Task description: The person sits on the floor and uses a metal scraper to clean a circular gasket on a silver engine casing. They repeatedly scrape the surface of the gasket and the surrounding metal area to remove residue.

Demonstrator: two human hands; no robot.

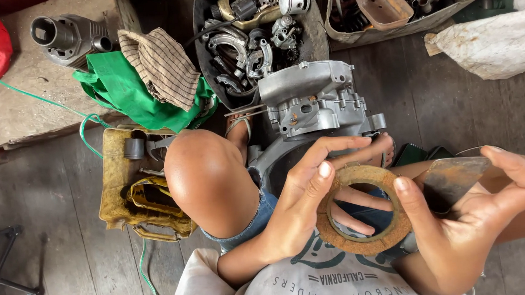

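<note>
Both hands hold a brown ring-shaped friction disc [362, 211]: the left hand [303, 202] grips its left edge, the right hand [475, 215] pinches a flat metal scraper [453, 180] beside it, above a grey engine casing [316, 101].

Both hands raised — fingers [324, 169] pinching

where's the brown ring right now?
Head view, lower centre-right: the brown ring is held between the left hand and right hand, just below the grey engine case.

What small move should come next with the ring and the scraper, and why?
Probably draw the flat metal scraper in the right hand across the brown ring held by the left hand: the ring's face looks rough and crusted, and the blade sits right beside it.
</note>
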